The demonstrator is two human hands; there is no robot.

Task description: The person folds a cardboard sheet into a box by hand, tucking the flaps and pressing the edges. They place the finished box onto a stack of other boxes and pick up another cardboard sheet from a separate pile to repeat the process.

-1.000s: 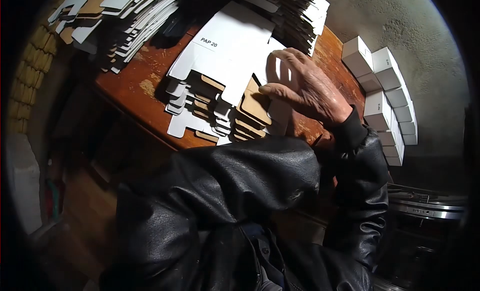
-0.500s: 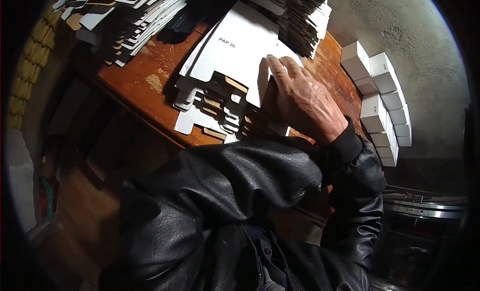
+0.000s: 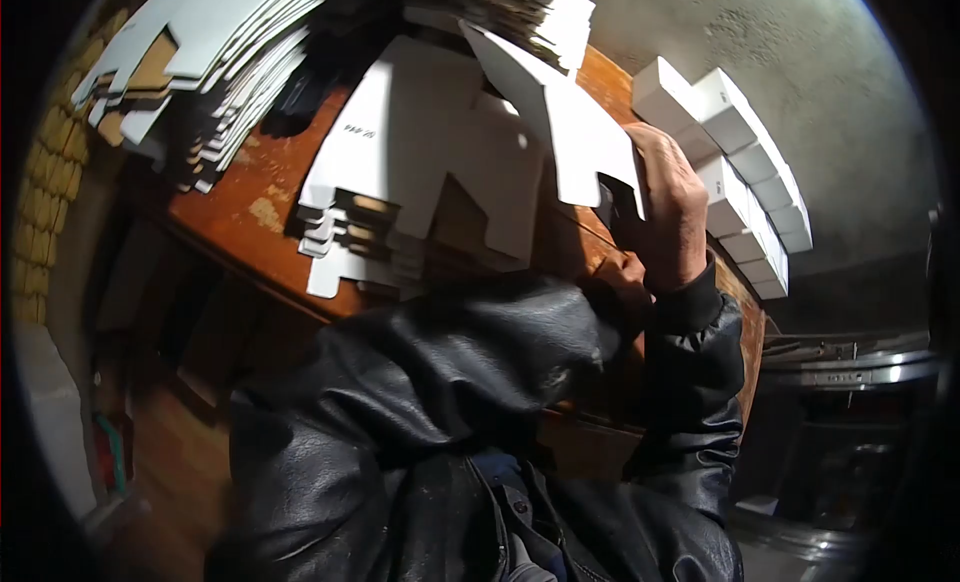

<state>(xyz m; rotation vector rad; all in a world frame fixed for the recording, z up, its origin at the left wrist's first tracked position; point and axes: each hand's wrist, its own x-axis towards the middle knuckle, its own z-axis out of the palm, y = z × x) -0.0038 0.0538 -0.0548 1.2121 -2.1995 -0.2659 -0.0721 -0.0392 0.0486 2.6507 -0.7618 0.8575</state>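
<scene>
My right hand (image 3: 675, 197) grips the right edge of a white cardboard box blank (image 3: 585, 137), whose panel is raised and tilted above the pile. Lower down, my left hand (image 3: 625, 272) shows only its curled fingers by my right wrist; the black sleeve hides the rest, and what it holds cannot be made out. Under and left of the raised panel lies a stack of flat white box blanks (image 3: 375, 102), the top one printed "PAP 20", with cut-out tabs along its near edge.
A pile of flat blanks (image 3: 250, 42) stands at the far left of the wooden table (image 3: 255, 197), another pile (image 3: 560, 27) at the back. Folded white boxes (image 3: 730, 112) are stacked along the grey wall at right. A metal-trimmed appliance (image 3: 860, 377) is at lower right.
My right hand has moved right from the top of the stack and a blank's panel is now lifted in it. My left hand's fingers have come into view. The view has shifted slightly.
</scene>
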